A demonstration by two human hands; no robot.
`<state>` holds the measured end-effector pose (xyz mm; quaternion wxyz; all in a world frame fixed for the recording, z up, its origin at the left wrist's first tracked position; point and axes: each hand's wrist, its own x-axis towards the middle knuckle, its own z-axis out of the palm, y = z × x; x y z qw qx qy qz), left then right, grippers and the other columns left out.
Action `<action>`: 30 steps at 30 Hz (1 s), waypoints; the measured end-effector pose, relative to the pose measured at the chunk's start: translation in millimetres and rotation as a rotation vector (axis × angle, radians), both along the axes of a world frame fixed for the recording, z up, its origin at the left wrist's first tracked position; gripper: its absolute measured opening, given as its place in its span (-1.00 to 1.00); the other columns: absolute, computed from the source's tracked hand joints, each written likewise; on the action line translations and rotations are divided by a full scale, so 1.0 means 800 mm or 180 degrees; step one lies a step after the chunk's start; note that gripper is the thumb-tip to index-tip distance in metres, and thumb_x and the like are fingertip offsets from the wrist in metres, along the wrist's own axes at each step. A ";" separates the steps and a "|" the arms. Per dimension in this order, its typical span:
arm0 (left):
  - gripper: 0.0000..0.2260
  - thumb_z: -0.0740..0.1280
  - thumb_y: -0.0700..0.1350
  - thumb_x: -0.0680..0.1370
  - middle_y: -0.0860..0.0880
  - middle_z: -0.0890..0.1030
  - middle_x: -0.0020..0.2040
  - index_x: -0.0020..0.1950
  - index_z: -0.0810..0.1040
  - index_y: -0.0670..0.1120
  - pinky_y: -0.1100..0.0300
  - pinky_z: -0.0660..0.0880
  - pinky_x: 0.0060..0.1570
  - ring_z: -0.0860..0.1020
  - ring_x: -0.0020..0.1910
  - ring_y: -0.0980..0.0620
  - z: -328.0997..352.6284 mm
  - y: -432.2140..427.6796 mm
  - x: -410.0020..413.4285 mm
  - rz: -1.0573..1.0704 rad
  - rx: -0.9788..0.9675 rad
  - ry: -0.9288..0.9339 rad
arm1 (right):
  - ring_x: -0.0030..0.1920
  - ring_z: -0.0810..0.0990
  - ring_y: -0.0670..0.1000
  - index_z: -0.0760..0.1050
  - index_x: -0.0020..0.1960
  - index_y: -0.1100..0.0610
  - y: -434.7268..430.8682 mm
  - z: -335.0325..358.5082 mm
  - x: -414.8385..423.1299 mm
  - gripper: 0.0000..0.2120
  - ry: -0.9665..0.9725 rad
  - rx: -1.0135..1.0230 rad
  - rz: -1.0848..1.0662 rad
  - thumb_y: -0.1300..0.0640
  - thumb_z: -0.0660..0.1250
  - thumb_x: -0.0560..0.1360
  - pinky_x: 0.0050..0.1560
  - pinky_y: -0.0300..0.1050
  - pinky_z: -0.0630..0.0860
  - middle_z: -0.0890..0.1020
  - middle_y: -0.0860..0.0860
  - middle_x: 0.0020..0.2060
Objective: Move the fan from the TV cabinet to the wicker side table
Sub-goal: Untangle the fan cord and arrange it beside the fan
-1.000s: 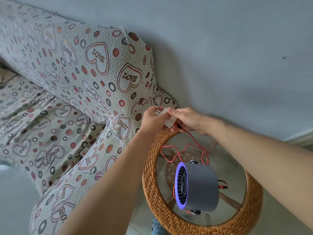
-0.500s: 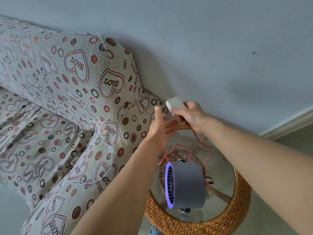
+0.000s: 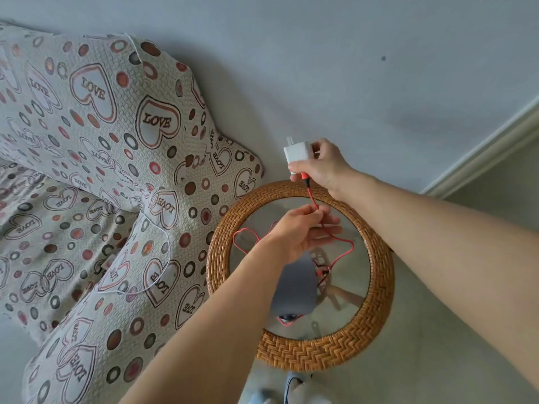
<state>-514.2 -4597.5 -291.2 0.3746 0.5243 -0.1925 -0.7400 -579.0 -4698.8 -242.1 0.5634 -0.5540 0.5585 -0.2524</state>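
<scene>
- Right hand (image 3: pixel 320 167) grips one white plug (image 3: pixel 298 153) near the wall.
- Left hand (image 3: pixel 297 234), previously open beside the plug, now pinches one red cable (image 3: pixel 344 255).
- One grey fan (image 3: pixel 294 290) stands on the wicker surface (image 3: pixel 320 351), partly hidden by the left arm.

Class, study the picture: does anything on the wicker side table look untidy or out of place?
Yes. The red cable sprawls in loose loops across the wicker side table beside the fan.
</scene>
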 end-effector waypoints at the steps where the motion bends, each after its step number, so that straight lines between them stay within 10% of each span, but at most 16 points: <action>1: -0.82 0.14 -0.18 0.67 -0.02 0.69 -0.10 -0.02 0.52 -0.06 -0.02 0.54 0.13 0.68 -0.11 0.02 0.000 0.004 -0.005 -0.0039 -0.0021 -0.0100 | -0.16 0.68 0.15 0.36 0.18 0.25 0.003 0.001 -0.008 -0.55 0.0037 -0.0045 0.0015 0.29 0.46 0.37 -0.06 0.01 0.62 0.60 0.18 -0.01; 5: -0.86 0.24 -0.18 0.64 -0.02 0.61 -0.08 0.06 0.59 -0.05 0.12 0.53 -0.03 0.56 -0.15 0.07 0.000 0.017 -0.019 0.0011 -0.0093 -0.0715 | -0.11 0.57 -0.04 0.40 0.17 0.16 0.021 0.013 -0.033 -0.56 0.0300 -0.0349 0.0156 0.17 0.49 0.38 -0.30 -0.30 0.52 0.53 0.03 0.01; 15: -0.84 0.16 -0.19 0.66 -0.06 0.66 -0.10 -0.03 0.52 -0.08 -0.02 0.51 0.17 0.65 -0.12 -0.03 0.006 0.085 -0.051 -0.0175 -0.0063 -0.0816 | -0.06 0.66 0.25 0.36 0.18 0.30 0.111 0.018 -0.075 -0.57 0.0536 -0.0398 -0.0122 0.31 0.45 0.40 -0.09 0.21 0.64 0.57 0.24 0.06; 24: -0.88 0.24 -0.21 0.63 -0.08 0.57 -0.27 0.12 0.53 -0.19 0.16 0.61 -0.22 0.59 -0.43 0.06 0.033 0.190 -0.043 -0.0167 -0.0258 -0.0837 | -0.18 0.65 0.11 0.35 0.07 0.18 0.201 0.038 -0.089 -0.62 0.0356 -0.0328 -0.0212 0.29 0.48 0.38 -0.17 0.07 0.67 0.53 0.05 -0.13; 30: -0.86 0.28 -0.20 0.62 -0.08 0.61 -0.28 0.09 0.60 -0.20 0.11 0.63 -0.08 0.60 -0.32 0.03 0.043 0.262 -0.004 -0.0297 -0.0384 -0.1207 | -0.12 0.68 0.18 0.35 0.07 0.19 0.242 0.061 -0.083 -0.59 0.0119 -0.0284 -0.0321 0.31 0.50 0.36 -0.17 0.07 0.67 0.53 0.09 -0.09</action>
